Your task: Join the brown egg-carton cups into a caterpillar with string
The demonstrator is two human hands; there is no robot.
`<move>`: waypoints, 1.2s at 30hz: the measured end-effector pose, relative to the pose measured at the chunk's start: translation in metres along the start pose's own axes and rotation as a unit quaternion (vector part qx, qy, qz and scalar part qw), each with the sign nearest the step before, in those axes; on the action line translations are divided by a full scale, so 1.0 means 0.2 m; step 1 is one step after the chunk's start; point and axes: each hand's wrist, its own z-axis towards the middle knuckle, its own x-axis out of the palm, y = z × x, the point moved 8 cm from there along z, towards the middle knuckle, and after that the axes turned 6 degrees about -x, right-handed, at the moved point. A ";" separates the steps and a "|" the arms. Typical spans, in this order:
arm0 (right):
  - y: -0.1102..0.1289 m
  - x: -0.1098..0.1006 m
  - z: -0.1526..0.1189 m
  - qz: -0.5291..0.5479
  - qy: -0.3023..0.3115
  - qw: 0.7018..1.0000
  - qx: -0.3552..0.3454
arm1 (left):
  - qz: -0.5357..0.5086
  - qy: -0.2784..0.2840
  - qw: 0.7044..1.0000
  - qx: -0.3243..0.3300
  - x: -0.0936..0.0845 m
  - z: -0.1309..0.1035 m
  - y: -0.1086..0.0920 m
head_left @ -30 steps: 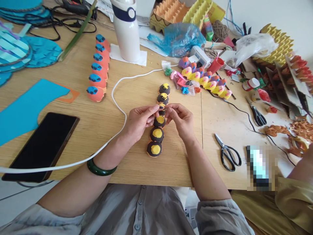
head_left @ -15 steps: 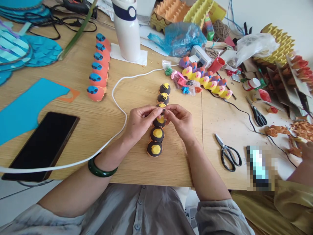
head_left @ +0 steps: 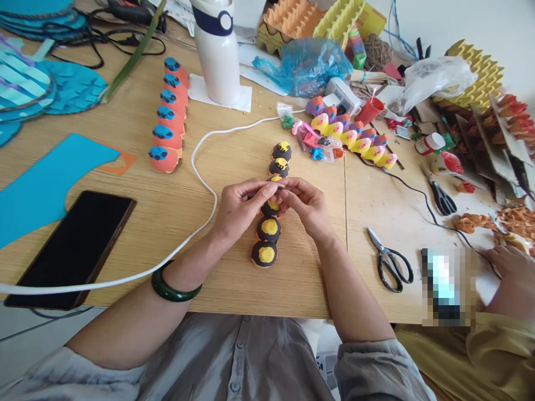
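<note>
- Both your left hand [head_left: 236, 214] and right hand [head_left: 312, 214] pinched a dark bit [head_left: 280, 187], apparently shaping it.
- Light fingertips seemed needed above the egg-carton strip [head_left: 273, 229], twelve-to-six o'clock.

My left hand [head_left: 236, 211] and right hand [head_left: 307, 206] meet fingertip to fingertip, thumbs and index fingers pinched; both wrists sit below the grip, forearms spreading outward toward rolled sleeves.
</note>
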 end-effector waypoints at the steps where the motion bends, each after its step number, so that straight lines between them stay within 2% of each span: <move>1: 0.00 0.00 0.00 -0.002 -0.001 1.000 0.001 | -0.002 0.005 1.000 0.000 0.01 0.00 0.00; 5: 0.01 0.01 0.00 0.006 0.003 1.000 -0.003 | -0.028 0.009 1.000 -0.003 0.01 0.00 0.00; 11: 0.00 -0.01 -0.01 0.001 -0.002 1.000 0.000 | -0.083 0.009 0.995 -0.058 0.00 0.02 0.04; 16: 0.04 -0.04 -0.01 -0.044 -0.032 0.997 -0.054 | -0.129 0.030 0.985 -0.109 0.03 0.02 0.05; 21: 0.10 -0.03 -0.04 -0.132 -0.054 0.984 -0.103 | -0.131 0.052 0.983 -0.121 0.06 0.01 0.04; 24: 0.10 -0.06 -0.04 -0.108 -0.103 0.984 -0.098 | -0.106 0.046 0.987 -0.111 0.04 0.01 0.04; 28: 0.06 -0.12 -0.03 -0.071 -0.164 0.983 -0.053 | -0.049 0.007 0.995 -0.084 0.00 0.01 0.03; 36: 0.00 -0.11 0.00 0.040 -0.133 0.990 -0.011 | -0.048 -0.015 0.995 -0.088 -0.02 0.02 0.04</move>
